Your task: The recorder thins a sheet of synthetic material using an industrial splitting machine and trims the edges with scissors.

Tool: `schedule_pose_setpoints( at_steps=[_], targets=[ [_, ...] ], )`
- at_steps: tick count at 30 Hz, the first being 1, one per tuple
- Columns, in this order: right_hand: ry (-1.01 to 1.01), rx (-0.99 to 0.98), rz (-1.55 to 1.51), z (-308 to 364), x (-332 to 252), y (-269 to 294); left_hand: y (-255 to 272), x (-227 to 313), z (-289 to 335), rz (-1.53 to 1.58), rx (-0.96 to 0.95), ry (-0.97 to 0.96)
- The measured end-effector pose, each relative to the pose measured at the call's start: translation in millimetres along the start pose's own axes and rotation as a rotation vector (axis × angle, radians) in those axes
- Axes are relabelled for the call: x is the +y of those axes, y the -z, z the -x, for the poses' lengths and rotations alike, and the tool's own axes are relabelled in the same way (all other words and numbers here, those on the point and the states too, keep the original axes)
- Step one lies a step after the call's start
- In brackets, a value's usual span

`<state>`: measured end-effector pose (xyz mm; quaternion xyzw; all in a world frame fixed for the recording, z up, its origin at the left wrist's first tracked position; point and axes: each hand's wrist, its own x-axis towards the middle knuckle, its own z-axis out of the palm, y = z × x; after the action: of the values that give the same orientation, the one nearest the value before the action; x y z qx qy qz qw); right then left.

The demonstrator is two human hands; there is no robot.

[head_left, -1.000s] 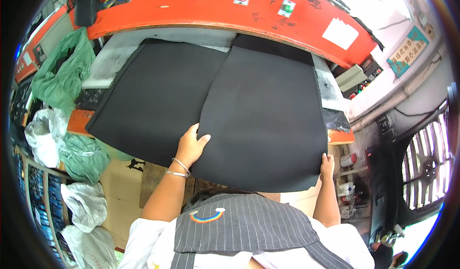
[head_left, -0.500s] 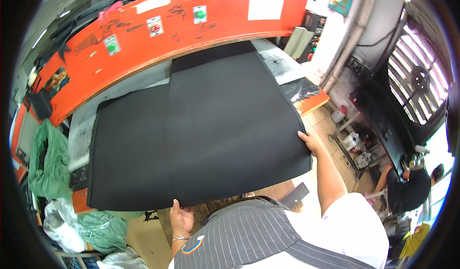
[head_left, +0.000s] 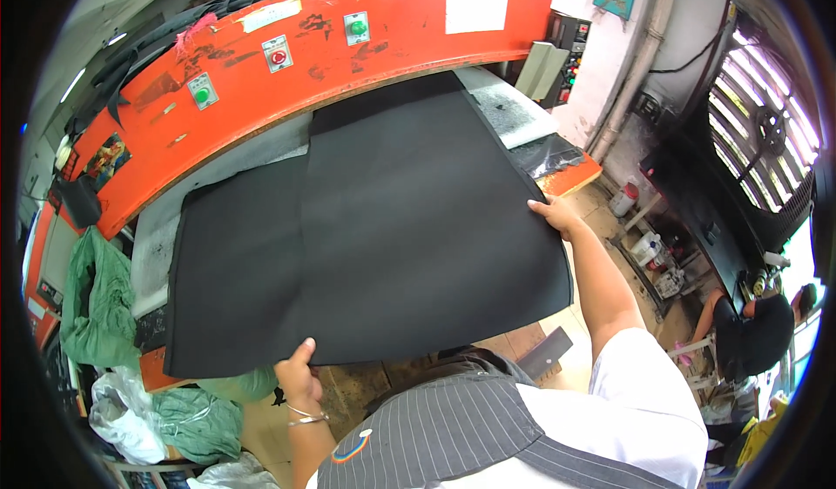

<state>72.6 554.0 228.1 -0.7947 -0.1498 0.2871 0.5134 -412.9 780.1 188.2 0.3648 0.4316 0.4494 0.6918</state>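
Note:
A large sheet of black material (head_left: 409, 219) spreads from under the orange press (head_left: 340, 45) toward me, its near edge curving down past the machine's bed. My left hand (head_left: 301, 376) is closed on the near edge, thumb on top and fingers underneath. At the sheet's right edge, my right hand (head_left: 557, 216) grips it the same way, farther from my body. The sheet's far end lies in the gap below the orange beam. A lengthwise crease or seam runs through its left part.
White pads (head_left: 514, 110) cover the press bed. Green and red buttons sit on the orange beam. Green cloth (head_left: 94, 293) and clear plastic bags (head_left: 126, 411) stand at the left. A black table (head_left: 697, 219) lies at the right, with a seated person (head_left: 758, 337) near it.
My left hand has moved left and up along the near edge. My right hand has slid farther up the right edge, and the sheet's near edge has shifted slightly.

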Motion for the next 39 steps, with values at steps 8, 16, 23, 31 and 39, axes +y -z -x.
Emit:
schedule_pose_setpoints(
  at_steps=[8, 16, 23, 31, 39],
  targets=[
    [-0.071, -0.02, -0.121, -81, -42, -23, 6, 44, -9, -0.05, -0.04, 0.049],
    [0.072, 0.094, 0.23, -144, -38, -21, -21, -21, 45, 0.111, 0.169, 0.145],
    [0.323, 0.333, 0.743, -280, -74, 19, -93, -30, 48, 0.266, 0.143, 0.138],
    [0.355, 0.309, 0.743, -360, -77, 10, -65, 7, -13, 0.264, 0.492, -0.151],
    [0.421, 0.101, 0.386, -384, -93, -58, -38, 35, -82, 0.118, 0.745, -0.278]
  ],
)
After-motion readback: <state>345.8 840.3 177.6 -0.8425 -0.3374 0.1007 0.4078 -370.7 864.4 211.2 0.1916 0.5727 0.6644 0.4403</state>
